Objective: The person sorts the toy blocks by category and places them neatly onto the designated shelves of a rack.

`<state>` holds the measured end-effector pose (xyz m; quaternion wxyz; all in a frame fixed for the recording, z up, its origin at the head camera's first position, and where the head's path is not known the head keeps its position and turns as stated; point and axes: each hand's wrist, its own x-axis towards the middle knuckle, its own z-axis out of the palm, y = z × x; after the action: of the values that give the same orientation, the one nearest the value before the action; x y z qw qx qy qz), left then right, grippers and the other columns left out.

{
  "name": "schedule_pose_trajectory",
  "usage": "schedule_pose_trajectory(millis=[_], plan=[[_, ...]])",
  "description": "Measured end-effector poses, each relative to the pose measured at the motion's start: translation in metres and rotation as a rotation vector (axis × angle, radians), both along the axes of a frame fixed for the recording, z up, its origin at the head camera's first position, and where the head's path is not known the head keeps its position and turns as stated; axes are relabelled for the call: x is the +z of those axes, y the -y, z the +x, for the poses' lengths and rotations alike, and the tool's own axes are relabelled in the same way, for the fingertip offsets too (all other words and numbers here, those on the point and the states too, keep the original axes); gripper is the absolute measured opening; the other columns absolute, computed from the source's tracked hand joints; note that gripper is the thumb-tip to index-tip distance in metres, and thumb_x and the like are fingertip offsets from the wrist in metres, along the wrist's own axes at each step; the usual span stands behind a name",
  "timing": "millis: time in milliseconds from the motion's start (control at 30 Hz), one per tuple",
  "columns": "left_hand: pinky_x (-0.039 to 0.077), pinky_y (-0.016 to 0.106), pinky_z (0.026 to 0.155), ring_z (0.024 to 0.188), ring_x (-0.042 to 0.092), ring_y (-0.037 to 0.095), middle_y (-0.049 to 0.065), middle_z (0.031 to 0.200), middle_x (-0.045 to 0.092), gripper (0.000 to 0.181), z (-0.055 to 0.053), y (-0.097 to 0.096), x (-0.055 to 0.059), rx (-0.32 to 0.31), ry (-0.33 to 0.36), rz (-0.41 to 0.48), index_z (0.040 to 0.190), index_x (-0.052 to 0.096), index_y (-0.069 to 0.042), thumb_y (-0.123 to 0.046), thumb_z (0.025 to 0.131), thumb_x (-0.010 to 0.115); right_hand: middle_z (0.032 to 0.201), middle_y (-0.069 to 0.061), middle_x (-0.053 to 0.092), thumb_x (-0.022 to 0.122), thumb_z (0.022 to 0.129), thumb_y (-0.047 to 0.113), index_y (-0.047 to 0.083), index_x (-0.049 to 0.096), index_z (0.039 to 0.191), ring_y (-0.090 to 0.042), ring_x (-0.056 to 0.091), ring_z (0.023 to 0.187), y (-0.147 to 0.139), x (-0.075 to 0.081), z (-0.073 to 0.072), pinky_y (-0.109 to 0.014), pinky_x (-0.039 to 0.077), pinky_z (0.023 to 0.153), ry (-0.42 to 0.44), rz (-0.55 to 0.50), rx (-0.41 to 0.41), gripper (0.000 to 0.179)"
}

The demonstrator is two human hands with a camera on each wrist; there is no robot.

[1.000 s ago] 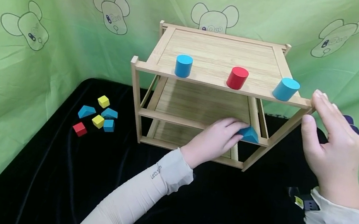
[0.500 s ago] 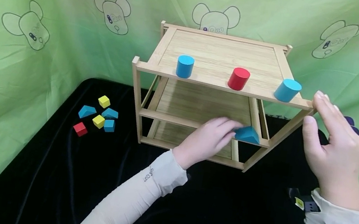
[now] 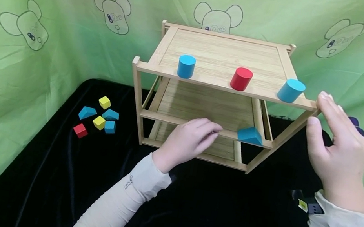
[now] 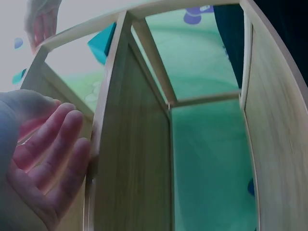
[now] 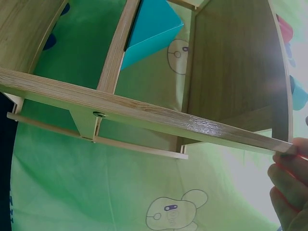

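Note:
My left hand (image 3: 189, 140) is in front of the middle shelf in the head view, fingers loosely bent and holding nothing. The left wrist view shows its fingers (image 4: 57, 149) beside the wooden edge. To its right, a blue triangular block (image 3: 250, 135) sits on the front rail of the middle tier, apart from the fingertips; it appears large in the right wrist view. My right hand (image 3: 340, 154) holds the top right front corner of the three-tier wooden shelf (image 3: 227, 53) between thumb and fingers. Its fingertips (image 5: 286, 166) show at that corner in the right wrist view.
Along the top tier's front edge stand a blue cylinder (image 3: 186, 67), a red cylinder (image 3: 241, 79) and another blue cylinder (image 3: 291, 90). Several small red, yellow and blue blocks (image 3: 99, 122) lie on the black cloth (image 3: 205, 212) at the left. A green printed curtain (image 3: 71, 0) surrounds the shelf.
My left hand has let go of the blue triangular block and moved left away from it. The block stays on the middle rail. The right hand keeps its place at the corner.

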<state>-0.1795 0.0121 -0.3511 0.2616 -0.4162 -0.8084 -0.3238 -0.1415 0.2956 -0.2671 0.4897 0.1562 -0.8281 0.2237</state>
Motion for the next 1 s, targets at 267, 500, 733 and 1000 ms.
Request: schedule_pose_trajectory(millis=[267, 500, 733, 1000], plan=[[0.053, 0.023, 0.067, 0.078, 0.061, 0.010, -0.001, 0.098, 0.069, 0.018, 0.003, 0.038, -0.004, 0.061, 0.036, -0.056, 0.116, 0.070, -0.009, -0.013, 0.102, 0.061, 0.129, -0.009, 0.066, 0.058, 0.096, 0.034, 0.011, 0.069, 0.131, -0.020, 0.060, 0.126, 0.002, -0.001, 0.001, -0.029, 0.041, 0.111, -0.005, -0.005, 0.000, 0.043], [0.051, 0.022, 0.066, 0.077, 0.060, 0.011, 0.000, 0.095, 0.069, 0.017, 0.001, 0.060, -0.001, 0.082, 0.048, -0.049, 0.116, 0.070, -0.007, -0.012, 0.101, 0.062, 0.127, -0.012, 0.067, 0.058, 0.096, 0.034, 0.008, 0.071, 0.128, -0.022, 0.061, 0.124, 0.004, 0.000, -0.002, -0.031, 0.042, 0.111, -0.028, -0.024, 0.018, 0.043], [0.051, 0.024, 0.069, 0.080, 0.060, 0.012, 0.000, 0.095, 0.069, 0.017, 0.005, 0.073, 0.010, 0.089, 0.023, -0.022, 0.115, 0.070, -0.005, -0.010, 0.100, 0.063, 0.128, -0.011, 0.067, 0.058, 0.096, 0.033, 0.009, 0.070, 0.129, -0.020, 0.060, 0.125, 0.002, 0.001, -0.002, -0.031, 0.041, 0.111, -0.015, -0.011, 0.012, 0.043], [0.056, 0.028, 0.077, 0.089, 0.067, 0.017, 0.006, 0.100, 0.071, 0.020, 0.012, 0.091, 0.025, 0.105, -0.041, 0.064, 0.116, 0.070, -0.002, -0.004, 0.097, 0.065, 0.129, -0.010, 0.066, 0.057, 0.096, 0.035, 0.011, 0.069, 0.131, -0.020, 0.060, 0.125, 0.000, 0.001, -0.002, -0.030, 0.041, 0.111, -0.006, 0.008, 0.001, 0.044]])
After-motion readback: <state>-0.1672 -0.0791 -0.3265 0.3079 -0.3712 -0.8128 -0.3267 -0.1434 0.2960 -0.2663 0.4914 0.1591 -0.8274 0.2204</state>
